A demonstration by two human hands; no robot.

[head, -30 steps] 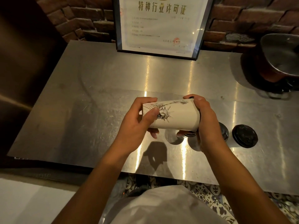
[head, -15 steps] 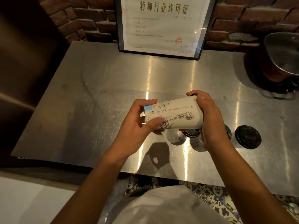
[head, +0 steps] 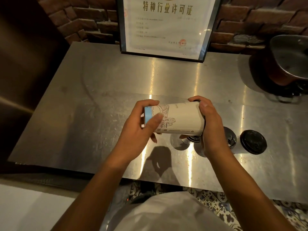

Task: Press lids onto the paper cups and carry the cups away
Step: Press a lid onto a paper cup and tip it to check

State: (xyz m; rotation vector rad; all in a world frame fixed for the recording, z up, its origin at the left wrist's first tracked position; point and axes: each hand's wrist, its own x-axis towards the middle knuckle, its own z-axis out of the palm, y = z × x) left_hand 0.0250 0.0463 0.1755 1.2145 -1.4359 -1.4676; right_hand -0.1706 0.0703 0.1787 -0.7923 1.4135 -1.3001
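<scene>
A white paper cup (head: 181, 117) with line drawings and a blue band at its base lies sideways in the air above the steel counter (head: 103, 104). My left hand (head: 141, 129) grips its base end. My right hand (head: 210, 124) curls round its mouth end, where a black lid edge shows between the fingers. Two more cups with black lids stand on the counter to the right: one (head: 230, 136) partly hidden behind my right wrist, the other (head: 253, 141) fully in sight. A further lidded cup (head: 193, 139) peeks out under the held one.
A framed certificate (head: 166, 25) leans on the brick wall at the back. A metal pot (head: 290, 62) sits at the back right. The counter's front edge runs just before my body, with patterned floor tiles (head: 216, 202) below.
The cup has turned about its long axis in my hands, so a different drawing and the blue base band now face up. Both hands stay at its ends.
</scene>
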